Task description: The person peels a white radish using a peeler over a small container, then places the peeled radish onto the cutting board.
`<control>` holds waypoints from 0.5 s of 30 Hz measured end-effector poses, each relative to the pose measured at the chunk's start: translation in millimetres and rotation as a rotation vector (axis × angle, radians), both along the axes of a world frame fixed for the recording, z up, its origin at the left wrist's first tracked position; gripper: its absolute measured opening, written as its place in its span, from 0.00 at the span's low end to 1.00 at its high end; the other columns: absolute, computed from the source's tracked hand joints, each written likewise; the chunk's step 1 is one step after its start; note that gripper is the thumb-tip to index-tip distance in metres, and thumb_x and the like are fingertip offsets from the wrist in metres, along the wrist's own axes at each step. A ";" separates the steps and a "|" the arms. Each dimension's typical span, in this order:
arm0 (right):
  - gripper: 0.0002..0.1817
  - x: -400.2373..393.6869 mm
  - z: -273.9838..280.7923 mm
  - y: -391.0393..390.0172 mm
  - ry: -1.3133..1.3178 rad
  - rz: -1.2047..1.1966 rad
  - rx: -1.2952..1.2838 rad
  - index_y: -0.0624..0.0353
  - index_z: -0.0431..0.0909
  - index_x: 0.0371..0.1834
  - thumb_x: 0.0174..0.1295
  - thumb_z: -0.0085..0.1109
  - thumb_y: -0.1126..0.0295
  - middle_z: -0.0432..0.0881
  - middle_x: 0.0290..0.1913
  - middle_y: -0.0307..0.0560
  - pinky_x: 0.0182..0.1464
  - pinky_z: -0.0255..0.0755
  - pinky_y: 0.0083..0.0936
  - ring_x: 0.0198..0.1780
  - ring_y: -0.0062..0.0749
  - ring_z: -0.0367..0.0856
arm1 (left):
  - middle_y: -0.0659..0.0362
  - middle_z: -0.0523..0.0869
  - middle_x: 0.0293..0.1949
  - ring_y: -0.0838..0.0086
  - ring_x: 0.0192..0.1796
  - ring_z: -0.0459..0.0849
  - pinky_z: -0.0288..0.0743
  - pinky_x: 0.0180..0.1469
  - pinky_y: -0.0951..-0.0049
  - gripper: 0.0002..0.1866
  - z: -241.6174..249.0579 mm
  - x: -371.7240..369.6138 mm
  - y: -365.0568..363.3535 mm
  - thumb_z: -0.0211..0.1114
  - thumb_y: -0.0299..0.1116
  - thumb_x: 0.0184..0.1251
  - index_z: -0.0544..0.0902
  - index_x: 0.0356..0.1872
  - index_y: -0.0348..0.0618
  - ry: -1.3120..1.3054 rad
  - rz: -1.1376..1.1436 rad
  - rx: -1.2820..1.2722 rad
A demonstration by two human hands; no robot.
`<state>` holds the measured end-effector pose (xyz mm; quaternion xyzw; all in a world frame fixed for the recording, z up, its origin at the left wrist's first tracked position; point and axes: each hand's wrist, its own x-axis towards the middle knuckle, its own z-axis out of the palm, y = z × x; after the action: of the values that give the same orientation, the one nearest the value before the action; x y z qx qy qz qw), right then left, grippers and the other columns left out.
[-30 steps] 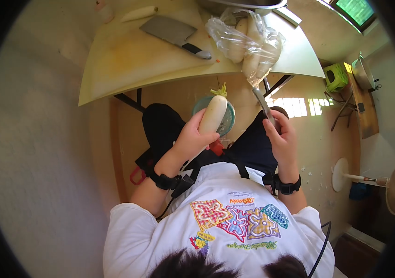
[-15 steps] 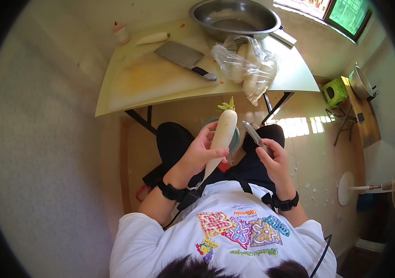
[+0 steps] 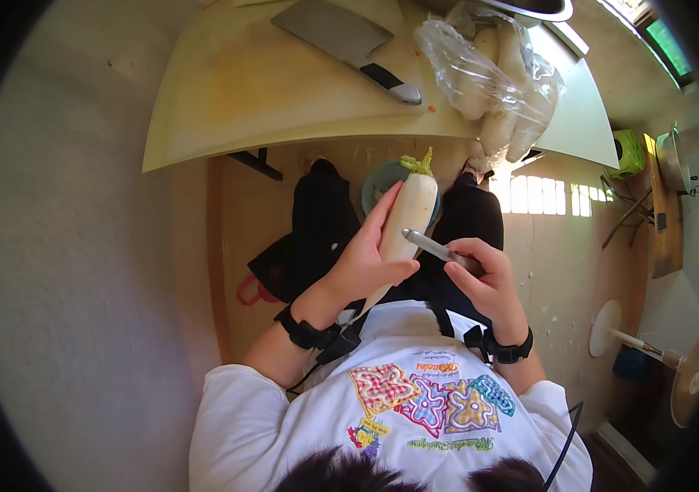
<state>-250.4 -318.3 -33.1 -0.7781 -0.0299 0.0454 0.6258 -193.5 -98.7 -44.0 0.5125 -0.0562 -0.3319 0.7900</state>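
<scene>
My left hand [image 3: 370,262] is wrapped round a white radish [image 3: 409,217], its green leaf stub pointing away from me and its thin end toward my lap. In my right hand [image 3: 489,279] is a peeler [image 3: 440,248], its metal head overlapping the radish's right side in this view. Below the radish, between my legs, a bluish basin [image 3: 376,182] stands on the floor, partly covered by the radish and my left hand.
On the table [image 3: 226,115] ahead lie a cleaver [image 3: 341,41] and a clear plastic bag [image 3: 456,61] of white radishes. A metal bowl [image 3: 558,8] shows at the top edge. A fan [image 3: 694,381] stands right, a green stool [image 3: 628,153] beyond the table.
The peeler has moved left, from apart to the radish's side. My view has tilted down, so the table sits higher and the bowl is mostly out of frame.
</scene>
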 end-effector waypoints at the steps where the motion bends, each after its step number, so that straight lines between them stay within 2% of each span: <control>1: 0.11 1.1 1.0 2.7 0.024 0.029 -0.023 0.65 0.81 0.46 0.62 0.67 0.74 0.80 0.29 0.36 0.28 0.62 0.13 0.27 0.10 0.69 | 0.55 0.72 0.64 0.80 0.37 0.79 0.76 0.30 0.78 0.56 -0.9 0.0 -0.3 0.66 0.14 0.52 0.44 0.81 0.52 0.011 0.001 0.033; 2: 0.11 2.6 2.6 5.5 0.046 0.058 -0.043 0.65 0.81 0.46 0.62 0.67 0.74 0.82 0.30 0.38 0.29 0.64 0.13 0.28 0.11 0.71 | 0.55 0.72 0.64 0.80 0.37 0.79 0.76 0.30 0.78 0.56 -1.7 -0.8 -0.1 0.66 0.14 0.52 0.44 0.81 0.52 0.028 0.005 0.036; 3: 0.11 4.8 5.2 7.3 0.066 0.074 -0.079 0.65 0.82 0.46 0.61 0.68 0.74 0.84 0.32 0.42 0.30 0.68 0.15 0.29 0.16 0.77 | 0.56 0.71 0.65 0.80 0.39 0.79 0.77 0.31 0.79 0.56 -2.3 -1.4 0.0 0.66 0.13 0.52 0.44 0.81 0.51 0.012 0.009 0.043; 5: 0.11 8.5 0.8 10.0 0.030 0.080 -0.108 0.64 0.83 0.45 0.60 0.69 0.74 0.84 0.32 0.44 0.30 0.69 0.17 0.28 0.20 0.79 | 0.56 0.70 0.67 0.80 0.42 0.79 0.77 0.32 0.79 0.56 -4.1 -0.9 -0.1 0.65 0.13 0.52 0.44 0.81 0.51 0.007 0.011 0.048; 7: 0.11 11.6 -2.7 10.9 -0.008 0.087 -0.140 0.64 0.83 0.45 0.60 0.69 0.74 0.84 0.32 0.46 0.30 0.71 0.19 0.28 0.23 0.81 | 0.57 0.68 0.69 0.79 0.52 0.78 0.78 0.44 0.78 0.56 -7.2 0.4 0.9 0.65 0.13 0.52 0.44 0.81 0.49 0.030 0.010 -0.012; 8: 0.11 13.3 -4.3 11.2 -0.039 0.097 -0.159 0.64 0.83 0.45 0.59 0.70 0.74 0.85 0.32 0.48 0.30 0.71 0.20 0.28 0.27 0.81 | 0.57 0.68 0.69 0.79 0.52 0.78 0.78 0.44 0.78 0.56 -10.3 0.5 0.3 0.65 0.13 0.52 0.44 0.81 0.49 0.041 0.011 -0.012; 9: 0.12 14.7 -6.2 11.7 -0.070 0.107 -0.177 0.64 0.83 0.44 0.59 0.70 0.73 0.85 0.32 0.49 0.30 0.72 0.21 0.28 0.31 0.82 | 0.57 0.67 0.70 0.78 0.57 0.76 0.76 0.51 0.77 0.56 -13.3 0.4 -0.6 0.64 0.13 0.52 0.44 0.81 0.49 0.018 0.019 -0.015; 10: 0.12 15.9 -8.7 12.4 -0.060 0.107 -0.175 0.64 0.83 0.44 0.59 0.70 0.73 0.85 0.32 0.49 0.30 0.72 0.21 0.28 0.31 0.82 | 0.58 0.66 0.71 0.78 0.63 0.73 0.73 0.58 0.77 0.55 -15.8 0.1 -1.4 0.64 0.12 0.52 0.44 0.81 0.48 -0.005 0.025 -0.017; 11: 0.12 16.5 -10.8 13.2 -0.093 0.116 -0.177 0.63 0.84 0.44 0.59 0.70 0.73 0.84 0.31 0.48 0.29 0.72 0.22 0.27 0.31 0.82 | 0.58 0.66 0.71 0.78 0.63 0.73 0.73 0.58 0.77 0.55 -17.5 -0.5 -2.1 0.64 0.12 0.52 0.44 0.81 0.48 0.005 0.024 -0.016; 13: 0.12 16.9 -12.9 12.7 -0.121 0.120 -0.179 0.63 0.84 0.44 0.58 0.70 0.73 0.83 0.30 0.47 0.29 0.71 0.22 0.26 0.31 0.81 | 0.59 0.64 0.73 0.77 0.69 0.68 0.66 0.66 0.75 0.55 -20.0 -0.9 -3.7 0.64 0.13 0.52 0.44 0.81 0.47 -0.059 0.052 -0.017; 15: 0.11 17.1 -11.0 10.5 -0.105 0.156 -0.227 0.62 0.84 0.44 0.58 0.70 0.74 0.80 0.26 0.46 0.26 0.69 0.24 0.23 0.31 0.79 | 0.59 0.63 0.73 0.77 0.70 0.67 0.65 0.66 0.75 0.55 -22.1 -1.5 -4.3 0.63 0.13 0.52 0.43 0.81 0.47 -0.075 0.056 -0.020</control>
<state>-233.4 -307.8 -44.1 -0.8406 -0.1177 0.0560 0.5257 -195.1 -103.1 -66.0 0.5182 -0.0749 -0.2896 0.8012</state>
